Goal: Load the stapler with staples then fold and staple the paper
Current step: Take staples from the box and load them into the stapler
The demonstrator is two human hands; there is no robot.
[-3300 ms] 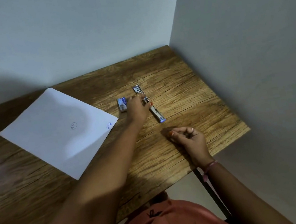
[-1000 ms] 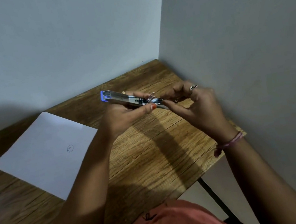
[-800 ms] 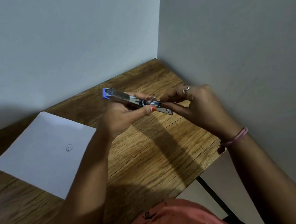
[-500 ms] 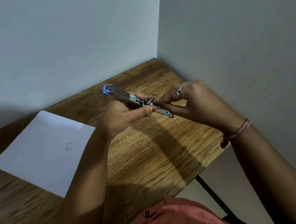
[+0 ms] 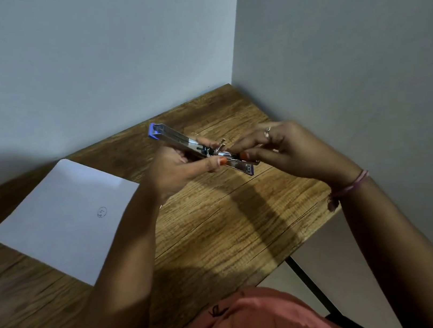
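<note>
Since the earlier frame, the stapler (image 5: 202,149) was lifted from the table (image 5: 220,233) and opened out. Now the right hand (image 5: 289,150) pinches its near end with curled fingers, while the left hand (image 5: 179,169) grips its middle. The white paper (image 5: 63,220) lies flat at the left.

Glossy metal stapler (image 5: 178,139), matt white paper (image 5: 60,215), grained wood table (image 5: 220,233)
</note>
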